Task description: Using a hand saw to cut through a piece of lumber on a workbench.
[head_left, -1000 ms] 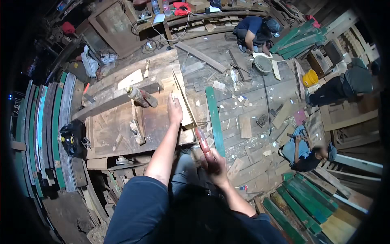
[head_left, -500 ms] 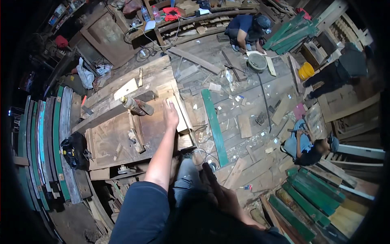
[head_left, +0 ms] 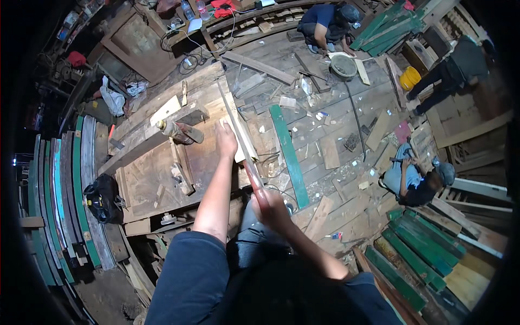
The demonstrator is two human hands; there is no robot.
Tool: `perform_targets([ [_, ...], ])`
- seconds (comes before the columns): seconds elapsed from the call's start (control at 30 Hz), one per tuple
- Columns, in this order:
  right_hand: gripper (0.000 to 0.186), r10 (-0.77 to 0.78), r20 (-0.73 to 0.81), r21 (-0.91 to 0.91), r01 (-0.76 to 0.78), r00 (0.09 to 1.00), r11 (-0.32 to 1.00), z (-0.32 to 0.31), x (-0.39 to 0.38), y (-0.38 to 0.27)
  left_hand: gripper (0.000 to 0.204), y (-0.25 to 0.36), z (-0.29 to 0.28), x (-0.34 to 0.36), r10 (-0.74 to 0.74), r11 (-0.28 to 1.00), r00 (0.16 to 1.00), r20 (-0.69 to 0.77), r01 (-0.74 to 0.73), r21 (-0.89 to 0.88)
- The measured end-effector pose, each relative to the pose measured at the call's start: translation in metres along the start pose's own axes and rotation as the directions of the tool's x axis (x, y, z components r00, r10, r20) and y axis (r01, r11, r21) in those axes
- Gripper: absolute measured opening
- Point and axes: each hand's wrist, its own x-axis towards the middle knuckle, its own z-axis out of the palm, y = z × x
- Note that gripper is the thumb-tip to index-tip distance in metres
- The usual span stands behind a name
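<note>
My left hand point(head_left: 226, 142) grips a pale wooden piece point(head_left: 239, 155) at the right edge of the low workbench point(head_left: 146, 187), its fingers pressed round the wood's near side. In my right hand point(head_left: 271, 210) is a handsaw point(head_left: 253, 176), held by its reddish-brown handle. The long, narrow blade shows almost edge-on and points away from me, over or alongside the pale piece. Whether its teeth touch the wood I cannot tell. Left of my left hand, a stained bottle point(head_left: 181, 131) lies tilted against a thick timber beam point(head_left: 151, 138) on the bench.
A wooden hand plane point(head_left: 182, 179) and a black bag point(head_left: 102, 197) lie on the left. Stacked boards point(head_left: 86, 179) line that side. Across the scrap-strewn floor lies a green board point(head_left: 288, 157). Co-workers crouch at the back point(head_left: 325, 30) and right point(head_left: 414, 181); another person point(head_left: 460, 67) bends nearby.
My right hand has risen from low beside my leg, bringing the handsaw up to the pale wood. My left hand stays on the piece. The view has shifted slightly.
</note>
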Motion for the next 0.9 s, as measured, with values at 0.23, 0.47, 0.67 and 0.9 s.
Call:
perform_targets([
  [0.23,0.048,0.0,-0.009,-0.011,0.0,1.0,1.0,-0.065,-0.076,-0.078,0.043,-0.008,-0.002,0.007,0.092,0.995,0.996,0.003,-0.093,0.028],
  [0.47,0.009,0.025,-0.047,0.214,-0.014,0.999,0.977,0.017,0.045,0.013,0.046,-0.01,0.005,0.005,0.011,0.998,0.999,0.035,-0.013,0.053],
  [0.67,0.01,0.598,0.204,0.037,-0.617,0.775,0.786,0.0,-0.062,0.005,0.04,-0.011,-0.004,0.006,-0.023,0.999,1.0,0.019,0.022,0.048],
  [0.9,0.009,0.298,-0.041,0.104,-0.293,0.954,0.951,-0.021,-0.108,-0.034,0.042,0.001,-0.01,0.002,-0.035,0.999,0.998,0.046,0.033,0.034],
])
